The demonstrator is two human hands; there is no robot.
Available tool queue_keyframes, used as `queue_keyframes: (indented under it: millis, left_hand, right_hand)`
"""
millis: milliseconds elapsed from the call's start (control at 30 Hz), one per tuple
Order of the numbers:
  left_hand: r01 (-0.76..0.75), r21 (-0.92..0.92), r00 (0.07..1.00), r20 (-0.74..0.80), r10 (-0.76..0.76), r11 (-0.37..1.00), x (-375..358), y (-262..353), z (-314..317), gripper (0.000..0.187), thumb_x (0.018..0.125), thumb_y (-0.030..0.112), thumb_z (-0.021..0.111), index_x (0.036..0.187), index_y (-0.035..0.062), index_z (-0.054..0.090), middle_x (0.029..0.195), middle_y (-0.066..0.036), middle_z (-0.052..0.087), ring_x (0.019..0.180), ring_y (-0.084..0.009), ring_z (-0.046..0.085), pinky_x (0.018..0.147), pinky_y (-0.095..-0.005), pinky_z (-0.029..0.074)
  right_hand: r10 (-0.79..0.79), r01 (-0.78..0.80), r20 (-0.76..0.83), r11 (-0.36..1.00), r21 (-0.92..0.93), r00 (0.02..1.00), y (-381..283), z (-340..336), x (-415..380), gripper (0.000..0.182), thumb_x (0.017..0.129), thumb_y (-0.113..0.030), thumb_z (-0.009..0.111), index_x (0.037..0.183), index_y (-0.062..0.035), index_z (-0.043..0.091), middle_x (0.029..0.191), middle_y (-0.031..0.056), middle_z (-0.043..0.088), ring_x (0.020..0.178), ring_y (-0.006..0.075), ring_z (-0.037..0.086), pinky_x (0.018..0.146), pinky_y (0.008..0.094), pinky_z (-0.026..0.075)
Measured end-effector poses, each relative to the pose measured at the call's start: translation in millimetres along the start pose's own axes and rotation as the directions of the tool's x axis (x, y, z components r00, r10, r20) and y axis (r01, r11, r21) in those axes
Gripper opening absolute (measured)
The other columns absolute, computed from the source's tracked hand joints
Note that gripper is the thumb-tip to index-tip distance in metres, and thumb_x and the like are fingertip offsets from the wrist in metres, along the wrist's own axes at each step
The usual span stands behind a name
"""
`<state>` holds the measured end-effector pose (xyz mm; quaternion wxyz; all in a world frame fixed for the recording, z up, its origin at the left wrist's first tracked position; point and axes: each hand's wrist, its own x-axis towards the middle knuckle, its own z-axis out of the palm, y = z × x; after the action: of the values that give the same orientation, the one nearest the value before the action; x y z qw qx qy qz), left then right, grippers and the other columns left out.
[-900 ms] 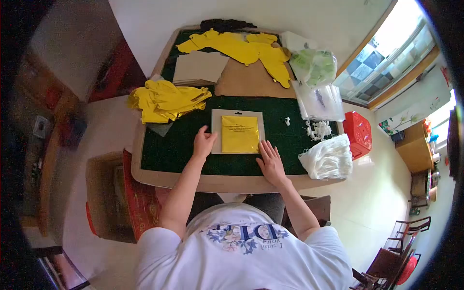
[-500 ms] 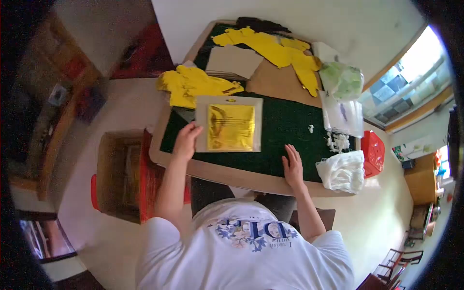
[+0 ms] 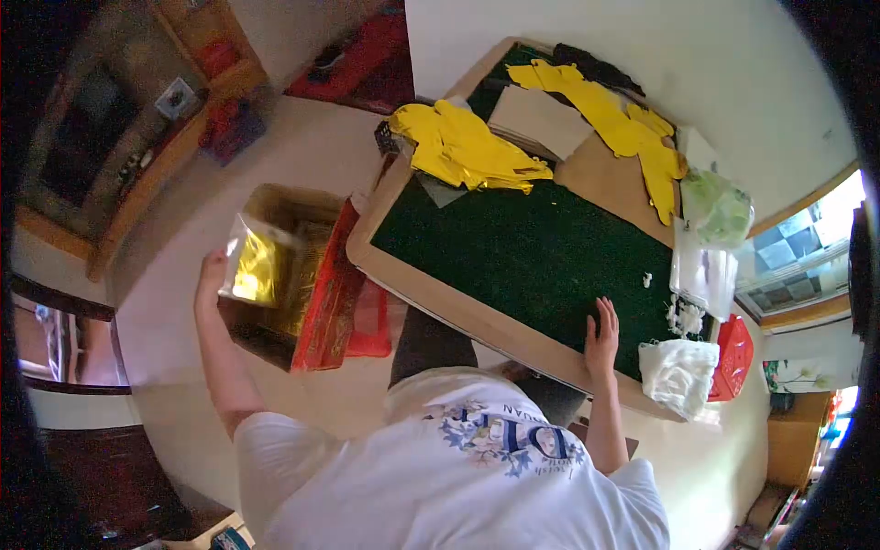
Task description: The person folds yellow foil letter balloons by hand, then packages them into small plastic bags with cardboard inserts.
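Note:
My left hand (image 3: 214,268) is closed on the edge of a flat clear packet with a shiny gold sheet (image 3: 256,267) inside. It holds the packet, tilted, over the open cardboard box (image 3: 266,203) on the left. More gold material shows inside the box, too dim to make out singly. My right hand (image 3: 602,337) lies on the green tabletop (image 3: 513,247) near its front edge, fingers stretched out, holding nothing. To its right sits a bundle of white cord or cloth (image 3: 679,374).
Yellow sheets (image 3: 458,147) lie at the table's left corner, more yellow pieces (image 3: 596,103) at the back. Grey-brown cards (image 3: 541,121) are stacked between. Clear plastic bags (image 3: 704,270) lie on the right, by a red basket (image 3: 733,359). A red container (image 3: 325,298) stands beside the box.
My left hand has carried the gold packet left, off the tabletop to above the cardboard box. My view has turned left. The right hand stays on the table.

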<state>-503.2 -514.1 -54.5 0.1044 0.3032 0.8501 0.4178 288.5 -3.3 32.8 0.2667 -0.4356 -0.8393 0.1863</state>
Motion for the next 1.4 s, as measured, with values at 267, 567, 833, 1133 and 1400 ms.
queue_keyframes:
  millis: [267,567,833,1133,1400]
  left_hand:
    - [0.091,0.575,0.996,-0.033,-0.088,0.813,-54,228,152,0.027,0.085,0.013,0.055,0.109,0.0025,0.064,0.114,-0.02,0.061,0.106,-0.0361,0.058,0.087,-0.0436,0.047]
    - [-0.442,0.154,0.877,0.281,0.389,0.884,1,497,349,0.026,0.086,0.018,0.063,0.108,0.0046,0.063,0.103,-0.015,0.064,0.097,-0.0341,0.059,0.083,-0.0426,0.047]
    - [-0.562,0.568,0.772,0.1,0.628,0.601,28,488,438,0.033,0.084,0.024,0.065,0.112,0.0081,0.06,0.103,-0.012,0.061,0.102,-0.0302,0.055,0.089,-0.0541,0.038]
    - [-0.558,0.454,0.824,0.401,0.399,0.695,41,501,415,0.018,0.084,0.016,0.061,0.073,0.0026,0.066,0.081,-0.012,0.063,0.089,-0.0303,0.058,0.077,-0.0459,0.045]
    - [-0.653,0.306,0.736,0.043,0.675,0.693,58,516,406,0.012,0.078,0.009,0.064,0.076,0.0027,0.054,0.079,-0.013,0.055,0.082,-0.0344,0.055,0.069,-0.0453,0.044]
  right_hand:
    - [-0.003,0.002,-0.04,1.0,-0.022,0.999,0,0,0,0.04,0.088,-0.007,0.057,0.127,-0.0067,0.051,0.134,0.016,0.048,0.126,0.0338,0.043,0.105,0.0414,0.035]
    - [-0.028,0.027,-0.059,0.999,-0.018,0.998,1,0,-2,0.036,0.086,-0.007,0.058,0.122,-0.0044,0.054,0.131,0.0155,0.051,0.125,0.0338,0.044,0.104,0.0412,0.036]
    - [-0.013,0.015,-0.059,0.999,0.031,0.998,5,0,-2,0.037,0.085,-0.005,0.056,0.122,-0.0045,0.053,0.131,0.0164,0.05,0.124,0.0352,0.044,0.103,0.0426,0.037]
    - [0.017,-0.017,-0.032,1.0,0.011,0.999,-3,-3,-1,0.037,0.084,-0.005,0.058,0.12,-0.0053,0.055,0.131,0.0154,0.05,0.125,0.0345,0.044,0.104,0.0425,0.037]
    - [0.008,-0.009,-0.045,1.0,-0.01,0.999,-4,-4,-2,0.038,0.082,-0.003,0.059,0.119,-0.0057,0.057,0.13,0.0151,0.051,0.126,0.0328,0.044,0.104,0.0413,0.037]
